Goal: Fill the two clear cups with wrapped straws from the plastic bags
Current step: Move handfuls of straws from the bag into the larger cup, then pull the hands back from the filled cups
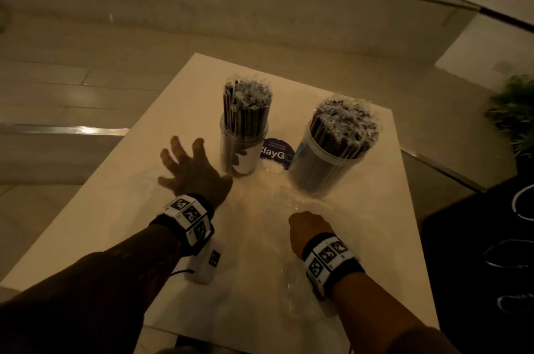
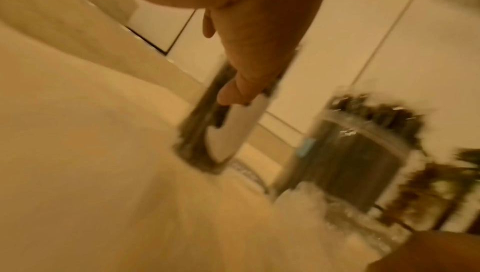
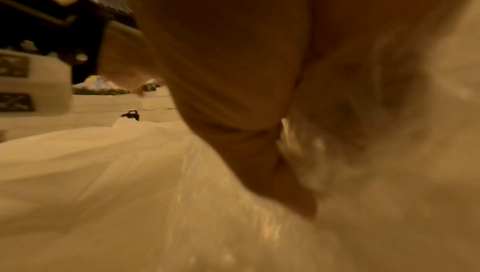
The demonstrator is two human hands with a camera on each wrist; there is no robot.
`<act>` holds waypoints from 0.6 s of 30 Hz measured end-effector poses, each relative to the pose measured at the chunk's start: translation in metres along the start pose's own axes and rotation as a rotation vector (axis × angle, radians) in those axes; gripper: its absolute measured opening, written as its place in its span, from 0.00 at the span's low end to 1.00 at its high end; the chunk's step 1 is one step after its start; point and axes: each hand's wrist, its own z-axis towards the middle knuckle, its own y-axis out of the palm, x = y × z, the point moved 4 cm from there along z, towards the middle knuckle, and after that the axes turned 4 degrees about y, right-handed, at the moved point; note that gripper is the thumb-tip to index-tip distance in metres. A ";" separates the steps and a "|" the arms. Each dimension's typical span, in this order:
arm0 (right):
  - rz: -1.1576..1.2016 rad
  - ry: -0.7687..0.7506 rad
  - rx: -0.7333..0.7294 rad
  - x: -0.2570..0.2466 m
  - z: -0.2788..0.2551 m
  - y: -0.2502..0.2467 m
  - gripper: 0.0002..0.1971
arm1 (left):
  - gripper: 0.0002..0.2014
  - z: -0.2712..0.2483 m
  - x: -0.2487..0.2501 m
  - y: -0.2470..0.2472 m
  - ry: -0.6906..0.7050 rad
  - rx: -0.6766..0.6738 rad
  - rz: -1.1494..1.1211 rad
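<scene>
Standing near far end of white table, two clear cups are seen packed with wrapped straws; bare tabletop is left on left side, out to edge. Narrow cup is set just beside left hand, whose fingers are spread, nothing held. Wide cup is placed beyond right hand, which is closed on crumpled plastic bag before cups. "ClayG" is read on purple sticker between cups.
</scene>
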 end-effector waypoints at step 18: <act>0.871 -0.364 0.242 -0.026 -0.024 -0.004 0.21 | 0.34 -0.038 -0.034 0.137 -0.194 -0.843 -1.208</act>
